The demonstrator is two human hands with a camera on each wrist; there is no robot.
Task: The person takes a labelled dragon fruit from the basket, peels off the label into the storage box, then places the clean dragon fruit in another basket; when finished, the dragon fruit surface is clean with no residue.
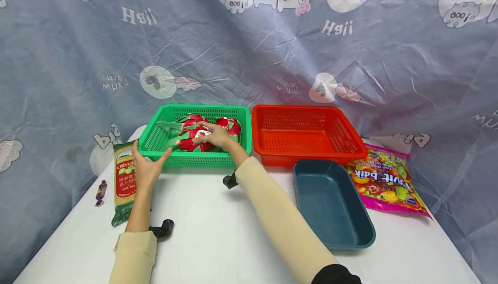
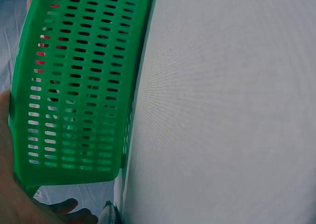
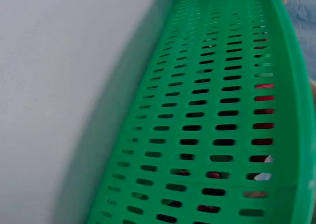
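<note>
A green basket (image 1: 194,159) with slotted walls stands at the back left of the table. Inside it lie several red packages with green pointed ends, patterned like dragon fruit. My right hand (image 1: 218,138) reaches over the near rim and grips the front red-and-green package (image 1: 187,144) between spread thumb and fingers. At the basket's near left corner, my left hand (image 1: 147,169) holds the rim, thumb on the front side and fingers along the left side. The left wrist view shows that hand (image 2: 15,199) at the corner. In the right wrist view the slotted wall (image 3: 212,115) hides most of the contents.
A red basket (image 1: 311,153) adjoins the green one. A dark blue tray (image 1: 330,206) stands before it, beside a fruit candy bag (image 1: 389,180). Left of my forearm lie a spaghetti packet (image 1: 124,171) and a small purple-wrapped candy (image 1: 101,192). A patterned curtain (image 1: 249,59) hangs behind.
</note>
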